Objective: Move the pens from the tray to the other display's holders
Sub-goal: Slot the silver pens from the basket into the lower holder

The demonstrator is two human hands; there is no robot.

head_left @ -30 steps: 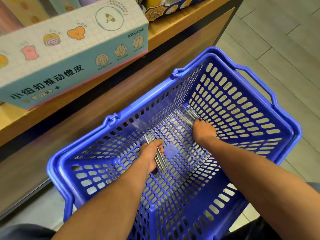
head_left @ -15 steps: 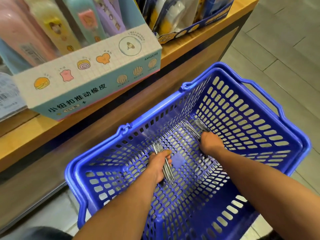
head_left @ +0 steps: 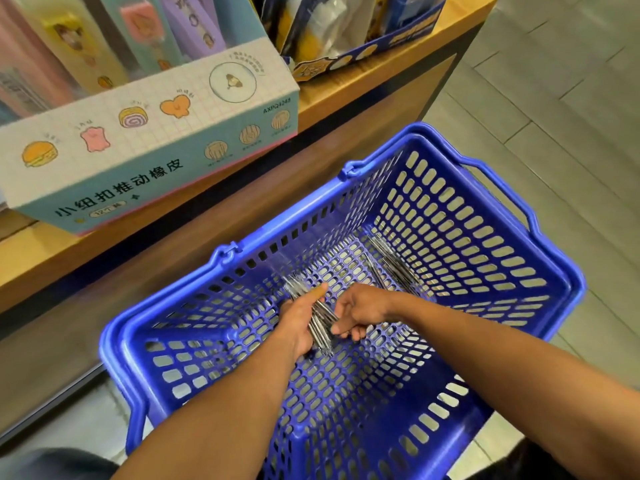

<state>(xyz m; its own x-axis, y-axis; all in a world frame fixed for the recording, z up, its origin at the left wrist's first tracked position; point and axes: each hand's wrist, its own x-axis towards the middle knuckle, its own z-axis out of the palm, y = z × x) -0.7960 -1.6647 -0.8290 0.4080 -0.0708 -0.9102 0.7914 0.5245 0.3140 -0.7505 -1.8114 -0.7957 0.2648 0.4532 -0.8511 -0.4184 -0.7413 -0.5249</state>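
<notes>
Your wooden tabletop carries two display boxes: one pastel box and one dark blue box. Below it sits one blue perforated basket; its walls enclose both hands. Your left hand has its grip curled around a bundle of pens (count not legible), thumb extended along it. Your right hand reaches across, fingers bent against the same bundle. A second loose pen bundle lies on the basket floor by the far wall.
</notes>
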